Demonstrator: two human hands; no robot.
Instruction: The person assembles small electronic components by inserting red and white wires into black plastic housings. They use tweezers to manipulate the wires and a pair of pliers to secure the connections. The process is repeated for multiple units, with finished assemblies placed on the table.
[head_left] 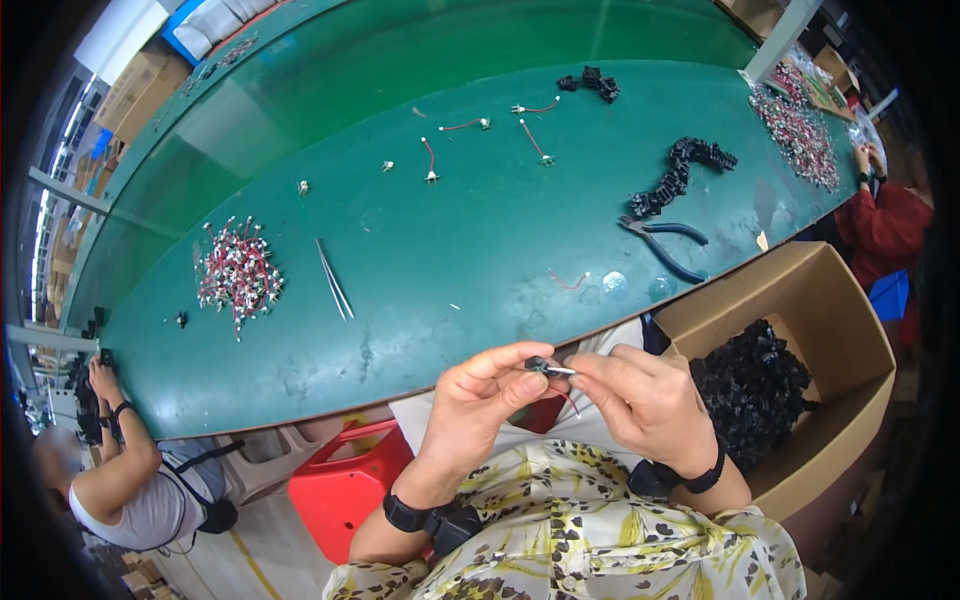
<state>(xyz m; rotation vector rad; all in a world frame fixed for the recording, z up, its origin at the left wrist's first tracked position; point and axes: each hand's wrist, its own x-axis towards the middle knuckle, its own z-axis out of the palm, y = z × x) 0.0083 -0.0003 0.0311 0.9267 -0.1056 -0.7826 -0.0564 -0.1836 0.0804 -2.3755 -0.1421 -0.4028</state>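
Patterned shirt (565, 535), both hands (462, 415) (650, 405) pinched around small parts (537, 365)

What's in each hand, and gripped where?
The left hand pinches a small black part by its sides; the right hand holds a slim pale piece, its gripped part hidden.

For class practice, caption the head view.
Beside a green table, left hand holds black part, right hand slim pale piece.

Assy. workshop, grn. bench (430, 270), 2 co-workers (112, 490)
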